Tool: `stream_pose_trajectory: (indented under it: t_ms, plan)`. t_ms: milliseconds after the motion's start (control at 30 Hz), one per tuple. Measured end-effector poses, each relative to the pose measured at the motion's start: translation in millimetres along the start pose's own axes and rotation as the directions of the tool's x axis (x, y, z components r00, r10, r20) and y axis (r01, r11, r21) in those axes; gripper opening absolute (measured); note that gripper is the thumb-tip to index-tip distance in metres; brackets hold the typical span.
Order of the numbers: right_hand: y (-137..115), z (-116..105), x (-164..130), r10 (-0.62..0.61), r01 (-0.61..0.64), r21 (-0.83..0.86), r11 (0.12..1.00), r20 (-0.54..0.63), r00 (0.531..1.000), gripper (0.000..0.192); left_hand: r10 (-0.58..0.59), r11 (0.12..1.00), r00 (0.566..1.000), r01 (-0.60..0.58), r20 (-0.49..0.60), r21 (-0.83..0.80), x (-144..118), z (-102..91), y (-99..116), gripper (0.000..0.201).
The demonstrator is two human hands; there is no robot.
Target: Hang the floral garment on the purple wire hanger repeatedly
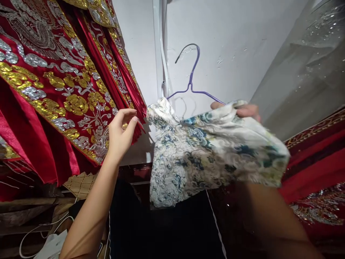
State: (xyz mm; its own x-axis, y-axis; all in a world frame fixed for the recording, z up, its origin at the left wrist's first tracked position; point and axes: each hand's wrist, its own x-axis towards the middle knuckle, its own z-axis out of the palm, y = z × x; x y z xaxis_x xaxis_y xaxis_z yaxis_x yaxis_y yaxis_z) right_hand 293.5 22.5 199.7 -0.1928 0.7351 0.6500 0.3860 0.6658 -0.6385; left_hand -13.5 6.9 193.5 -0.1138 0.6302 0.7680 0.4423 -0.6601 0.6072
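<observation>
My right hand point(249, 110) grips the upper right edge of a white garment point(194, 147) with a blue, green and grey floral print and raised ruffles. Its fingers show at the top edge, beside the hanger; cloth hides the rest of this hand. A purple wire hanger point(191, 84) with a dark hook tip sticks up from the garment, its lower part covered. The garment's right side is smeared by motion. My left hand point(122, 129) is left of the garment, apart from it. Its fingers are curled, thumb tip and forefinger tip slightly apart, with nothing seen between them.
Red garments with gold and silver embroidery point(78, 104) hang close on the left. More red beaded cloth point(318, 187) and sheer sparkly fabric point(304, 72) are on the right. A pale wall point(229, 39) with a white vertical pole point(159, 43) stands ahead. White cables point(23, 244) lie lower left.
</observation>
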Motion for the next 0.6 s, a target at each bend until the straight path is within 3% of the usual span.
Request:
stream_pose_trajectory:
  t_ms: [67,133,233,300,433,533,600]
  plan:
    - [-13,16,-7,-0.027,0.029,-0.049,0.998,0.035,0.999,0.052,-0.027,0.997,0.998,0.03,0.049,-0.065,-5,-5.9,18,0.028]
    - [-26,34,-17,-0.056,0.063,-0.096,0.993,0.074,0.996,0.053,-0.041,0.99,0.98,0.066,0.196,-0.122,-10,-8.5,42,0.031]
    - [-41,48,-30,-0.095,0.115,-0.168,0.979,0.121,0.988,0.055,-0.054,0.997,0.887,0.072,0.459,-0.02,-19,-7.8,75,0.033]
    - [-46,47,-36,-0.115,0.145,-0.207,0.967,0.15,0.982,0.057,-0.076,0.995,0.838,0.027,0.54,0.097,-26,-7.7,87,0.04]
    - [-43,39,-40,-0.114,0.179,-0.255,0.95,0.25,0.962,0.064,-0.119,0.991,0.863,0.071,0.491,0.116,-34,-15.2,88,0.047]
    - [-28,47,-44,-0.171,0.281,-0.268,0.922,0.369,0.914,0.102,-0.157,0.985,0.876,0.17,0.456,0.013,-34,-21.3,84,0.049]
    - [-17,60,-46,-0.263,0.384,-0.283,0.879,0.384,0.885,0.119,-0.149,0.973,0.877,0.212,0.458,-0.088,-34,-21.0,84,0.053]
